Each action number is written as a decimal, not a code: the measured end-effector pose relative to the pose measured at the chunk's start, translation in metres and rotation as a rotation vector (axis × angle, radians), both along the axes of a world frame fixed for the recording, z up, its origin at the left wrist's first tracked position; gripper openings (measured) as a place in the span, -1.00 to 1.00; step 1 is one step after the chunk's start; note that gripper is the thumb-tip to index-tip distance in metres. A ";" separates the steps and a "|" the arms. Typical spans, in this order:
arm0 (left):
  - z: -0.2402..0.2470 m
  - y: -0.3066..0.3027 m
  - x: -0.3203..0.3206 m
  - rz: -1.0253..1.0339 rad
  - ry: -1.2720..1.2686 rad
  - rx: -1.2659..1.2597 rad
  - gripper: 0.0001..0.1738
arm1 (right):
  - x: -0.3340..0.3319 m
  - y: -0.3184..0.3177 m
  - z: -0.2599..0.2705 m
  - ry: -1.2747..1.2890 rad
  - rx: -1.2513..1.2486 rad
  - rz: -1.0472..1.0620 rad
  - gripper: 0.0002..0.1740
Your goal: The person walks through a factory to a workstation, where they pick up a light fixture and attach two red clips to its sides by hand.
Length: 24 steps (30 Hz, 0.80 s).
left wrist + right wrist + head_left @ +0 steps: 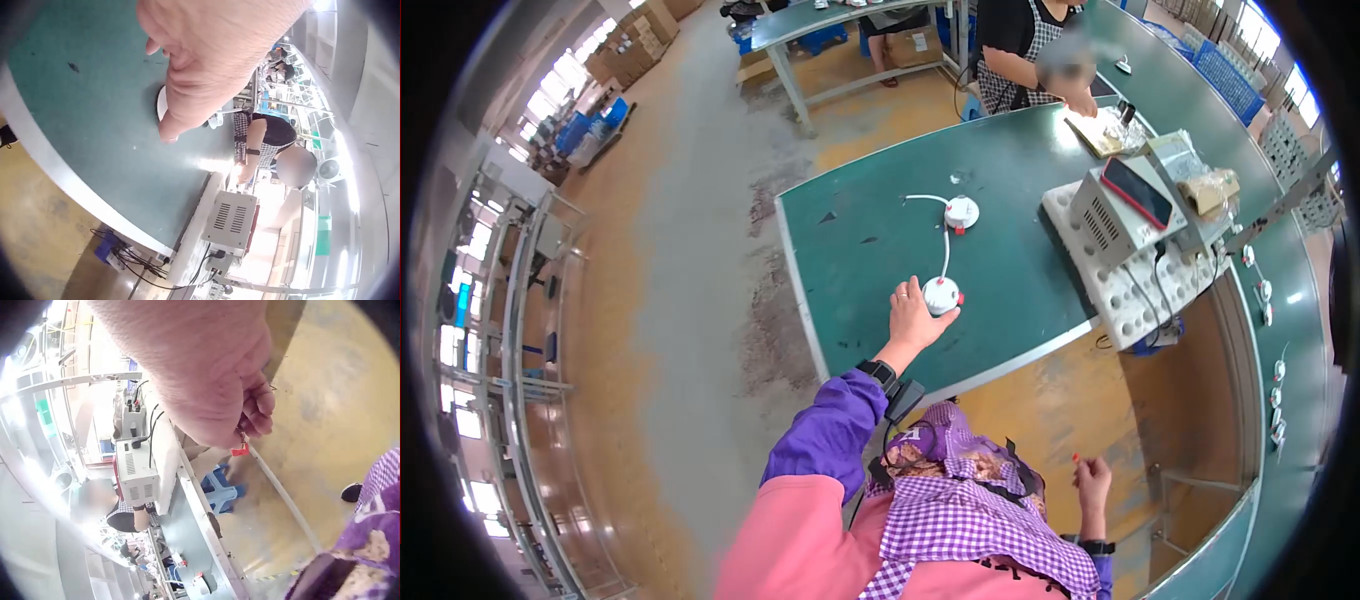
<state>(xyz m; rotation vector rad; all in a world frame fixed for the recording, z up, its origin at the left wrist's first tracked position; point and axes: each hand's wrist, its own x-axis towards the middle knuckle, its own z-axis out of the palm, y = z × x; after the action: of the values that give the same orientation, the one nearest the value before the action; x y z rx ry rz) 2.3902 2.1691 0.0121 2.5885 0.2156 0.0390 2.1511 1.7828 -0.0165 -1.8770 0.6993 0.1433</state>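
Where the head view looks down, the left hand [912,322] reaches past the near edge of the green table [850,250] and cups the near white disc [941,295], its cord [946,255] trailing away to a second disc [961,212] farther off, so one pull would seemingly bring both. Left wrist view: thumb and fingers curl round the disc's rim, a clasp, not a flat press. Right wrist view: the right hand [212,375] hangs low beside the table, fingertips pinching a small red tab [240,450], held clear of the work.

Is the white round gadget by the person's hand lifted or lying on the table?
Lying flat: the white round gadget with a red tab rests on the green table, the left hand touching its near edge.
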 end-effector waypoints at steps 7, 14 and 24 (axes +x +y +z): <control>-0.005 -0.014 0.030 -0.082 0.013 0.034 -0.23 | 0.027 -0.006 0.019 0.115 -0.050 -0.005 -0.88; -0.013 -0.005 0.017 -0.190 -0.102 -0.187 -0.31 | 0.136 0.009 0.044 0.091 -0.076 0.232 -0.85; 0.090 -0.055 -0.002 -0.166 0.191 -0.875 0.00 | 0.268 0.049 0.097 -0.033 0.339 0.552 -0.89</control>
<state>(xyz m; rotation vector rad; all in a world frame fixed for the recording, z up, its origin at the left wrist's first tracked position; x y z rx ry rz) 2.3885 2.1137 0.1024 1.7243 0.0584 -0.2980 2.4190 1.8320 0.0809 -1.6925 0.1055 0.5467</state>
